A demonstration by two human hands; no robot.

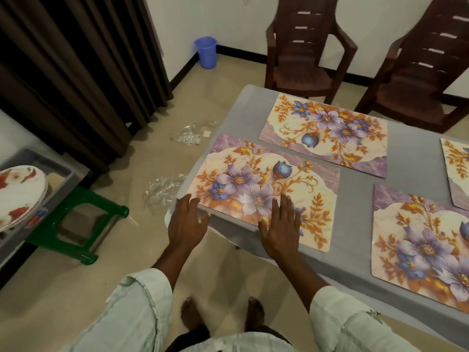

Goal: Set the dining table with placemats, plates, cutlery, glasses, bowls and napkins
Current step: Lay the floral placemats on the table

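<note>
Several floral placemats lie on the grey-covered table [243, 115]. The nearest placemat [258, 181] sits at the table's left corner. My left hand [186, 222] lies flat with straight fingers at that mat's near left corner, over the table edge. My right hand [280, 224] rests flat on the mat's near edge, fingers spread. A second placemat [327, 133] lies beyond it, a third [421, 247] to the right, and a fourth [456, 168] is cut off at the right edge. A stack of flowered plates [19, 196] sits in a grey bin [63, 174] at the left.
The bin sits by a green plastic stool [76, 222]. Crumpled clear wrappers [162, 191] lie on the floor beside the table. Two brown plastic chairs [307, 52] stand at the far side. A blue bucket [206, 52] is in the corner, dark curtains on the left.
</note>
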